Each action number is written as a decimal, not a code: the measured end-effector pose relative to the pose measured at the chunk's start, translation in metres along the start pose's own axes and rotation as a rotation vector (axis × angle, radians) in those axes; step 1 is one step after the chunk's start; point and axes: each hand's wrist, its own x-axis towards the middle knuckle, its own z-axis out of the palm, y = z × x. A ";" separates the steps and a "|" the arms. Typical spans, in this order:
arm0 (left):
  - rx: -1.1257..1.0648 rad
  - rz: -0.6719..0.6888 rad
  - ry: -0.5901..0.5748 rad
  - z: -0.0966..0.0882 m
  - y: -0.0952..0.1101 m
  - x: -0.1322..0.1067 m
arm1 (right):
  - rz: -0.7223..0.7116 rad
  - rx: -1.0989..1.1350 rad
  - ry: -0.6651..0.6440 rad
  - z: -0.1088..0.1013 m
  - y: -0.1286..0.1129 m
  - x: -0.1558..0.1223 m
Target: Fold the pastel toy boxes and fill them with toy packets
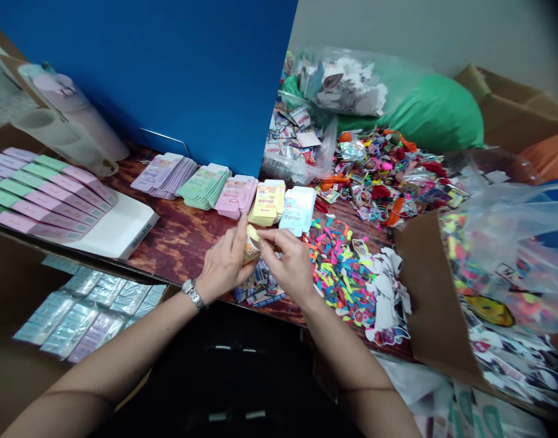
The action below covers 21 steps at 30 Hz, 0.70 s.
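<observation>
My left hand (224, 260), with a metal watch on its wrist, is closed around a small yellow card packet (251, 248). The packet stands tilted, and its upper end looks open. At that upper edge the fingers of my right hand (288, 261) are pinched together; whether something small is between them is hidden. Just behind the hands are a stack of yellow packets (266, 204) and light blue packets (297, 210). Pink packets (236, 196), green packets (205, 185) and purple packets (163, 175) continue the row leftward. Printed cards (263, 286) lie under my hands.
Colourful balloons (338, 267) are heaped on the right beside white cut-out stickers (390, 292). Behind them lie small trinkets (388, 170) and clear bags. A cardboard flap (425, 298) rises at the right. Pastel boxes (45, 194) stand on a white box (128, 228) at left.
</observation>
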 end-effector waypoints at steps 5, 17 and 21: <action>0.166 -0.012 -0.063 -0.003 0.004 0.001 | -0.202 -0.164 0.078 0.015 -0.002 -0.016; -0.123 0.108 0.185 -0.022 -0.016 0.011 | 0.281 0.386 0.194 0.015 0.031 -0.001; -0.599 0.047 0.104 -0.012 -0.015 0.011 | 0.357 0.605 0.021 0.023 0.030 -0.003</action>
